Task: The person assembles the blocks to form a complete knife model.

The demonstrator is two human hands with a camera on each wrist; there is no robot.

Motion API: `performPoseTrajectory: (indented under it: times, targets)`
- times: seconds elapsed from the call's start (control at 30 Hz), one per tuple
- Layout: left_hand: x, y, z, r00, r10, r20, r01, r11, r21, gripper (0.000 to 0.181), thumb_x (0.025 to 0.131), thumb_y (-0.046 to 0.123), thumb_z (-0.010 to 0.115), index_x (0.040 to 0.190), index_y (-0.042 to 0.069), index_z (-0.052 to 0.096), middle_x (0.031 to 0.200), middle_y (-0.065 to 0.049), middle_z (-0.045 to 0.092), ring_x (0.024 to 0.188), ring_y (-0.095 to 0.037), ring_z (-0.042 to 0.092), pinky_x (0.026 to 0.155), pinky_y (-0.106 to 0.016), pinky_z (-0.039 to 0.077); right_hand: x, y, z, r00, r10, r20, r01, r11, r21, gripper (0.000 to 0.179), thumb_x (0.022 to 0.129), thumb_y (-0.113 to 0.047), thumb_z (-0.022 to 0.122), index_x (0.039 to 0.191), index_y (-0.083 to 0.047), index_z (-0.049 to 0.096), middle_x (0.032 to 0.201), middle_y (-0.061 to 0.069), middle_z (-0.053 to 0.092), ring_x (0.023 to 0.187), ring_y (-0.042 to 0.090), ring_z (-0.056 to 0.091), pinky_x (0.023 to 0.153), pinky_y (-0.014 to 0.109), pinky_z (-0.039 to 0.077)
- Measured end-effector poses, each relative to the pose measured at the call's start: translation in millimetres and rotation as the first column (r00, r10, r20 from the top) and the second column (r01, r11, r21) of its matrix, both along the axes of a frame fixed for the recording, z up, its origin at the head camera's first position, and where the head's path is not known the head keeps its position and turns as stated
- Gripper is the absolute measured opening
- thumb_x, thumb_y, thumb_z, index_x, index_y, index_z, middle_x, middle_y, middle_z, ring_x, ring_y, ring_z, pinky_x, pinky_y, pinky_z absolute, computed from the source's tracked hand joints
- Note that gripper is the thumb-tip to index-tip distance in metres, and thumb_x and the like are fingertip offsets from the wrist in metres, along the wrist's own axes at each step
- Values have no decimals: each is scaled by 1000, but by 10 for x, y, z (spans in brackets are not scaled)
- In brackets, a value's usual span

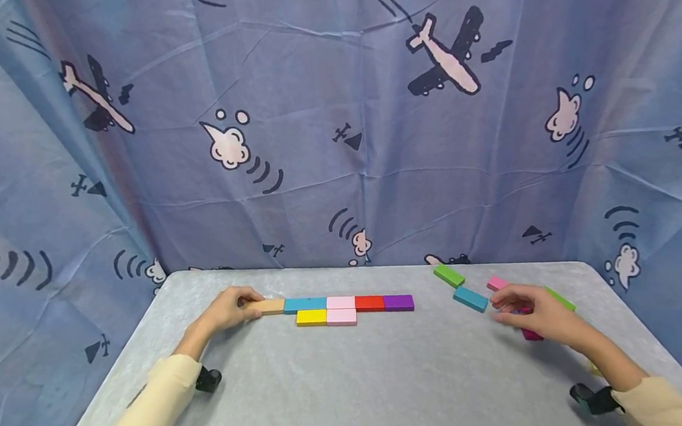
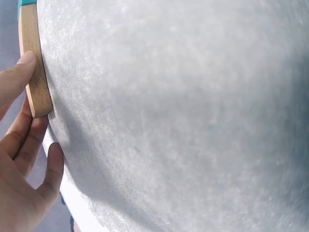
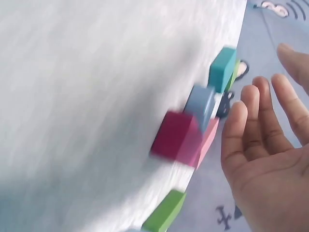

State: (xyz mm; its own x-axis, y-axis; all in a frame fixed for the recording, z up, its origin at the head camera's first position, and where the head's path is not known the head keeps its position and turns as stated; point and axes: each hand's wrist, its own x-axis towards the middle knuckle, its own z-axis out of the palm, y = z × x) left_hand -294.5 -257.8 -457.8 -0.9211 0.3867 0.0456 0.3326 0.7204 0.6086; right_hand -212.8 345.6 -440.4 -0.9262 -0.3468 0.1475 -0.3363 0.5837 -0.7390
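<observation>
My left hand (image 1: 228, 311) pinches the natural wooden block (image 1: 272, 306) at the left end of a back row. In the left wrist view the thumb lies against the wooden block (image 2: 37, 72), with fingers at its near end. Rightward from it run a blue block (image 1: 305, 304), a pink block (image 1: 341, 301), a red block (image 1: 370, 303) and a purple block (image 1: 399, 303). In front lie a yellow block (image 1: 311, 318) and another pink block (image 1: 341, 317). My right hand (image 1: 538, 312) hovers with loosely bent fingers, nothing held, over loose blocks, partly hiding a magenta block (image 1: 531, 334).
Beyond the right hand lie a loose blue block (image 1: 470, 299), a green block (image 1: 448, 275), a pink block (image 1: 496, 283) and another green block (image 1: 560, 298). A patterned curtain (image 1: 310, 141) hangs behind the grey-white table (image 1: 344, 388).
</observation>
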Motion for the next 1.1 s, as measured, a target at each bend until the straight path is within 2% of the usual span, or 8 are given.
performPoseTrajectory:
  times: [0.3, 0.43, 0.63, 0.7, 0.83, 1.1]
  targets:
    - [-11, 13, -1, 1000, 1, -8, -1, 1000, 4, 20, 88, 8, 81, 107, 3, 75, 103, -9, 71, 94, -27, 62, 86, -48, 48, 110, 405, 9, 999, -47, -8, 48, 995, 86, 34, 91, -11, 79, 120, 2, 67, 110, 14, 69, 90, 12, 65, 75, 26, 55]
    - [-15, 6, -4, 1000, 1, -8, -1, 1000, 2, 21, 89, 8, 80, 108, 3, 75, 104, -9, 72, 95, -28, 62, 88, -49, 48, 156, 549, 7, 997, -74, 18, 71, 992, 99, 39, 90, -14, 80, 123, 2, 66, 114, 17, 68, 93, 13, 66, 75, 26, 55]
    - [-3, -1, -4, 1000, -4, -13, 4, 1000, 7, 21, 88, 8, 80, 108, 2, 75, 103, -9, 72, 93, -28, 62, 86, -48, 48, 180, 606, -60, 993, -86, 85, 78, 992, 97, 47, 87, -15, 83, 126, 3, 64, 119, 22, 65, 100, 33, 65, 75, 26, 55]
    - [3, -2, -3, 1000, -4, -12, 4, 1000, 8, 21, 88, 8, 81, 107, 2, 75, 103, -9, 72, 93, -27, 62, 85, -47, 48, 172, 601, -83, 993, -87, 83, 78, 992, 103, 50, 85, -15, 85, 127, 4, 64, 121, 24, 63, 102, 38, 64, 76, 27, 55]
    - [1, -6, -7, 1000, 0, -10, 0, 1000, 6, 21, 88, 9, 81, 108, 3, 75, 103, -9, 72, 93, -27, 62, 85, -47, 48, 140, 576, -109, 994, -79, 78, 68, 989, 134, 59, 81, -18, 88, 130, 3, 62, 126, 26, 60, 108, 43, 61, 78, 30, 56]
    - [-36, -25, -51, 1000, -6, -25, 6, 1000, 15, 20, 88, 7, 80, 107, 4, 76, 102, -8, 72, 94, -26, 63, 87, -48, 48, 100, 534, -142, 983, -80, 167, 52, 985, 167, 75, 75, -21, 92, 136, 4, 56, 130, 29, 55, 114, 49, 56, 85, 47, 55]
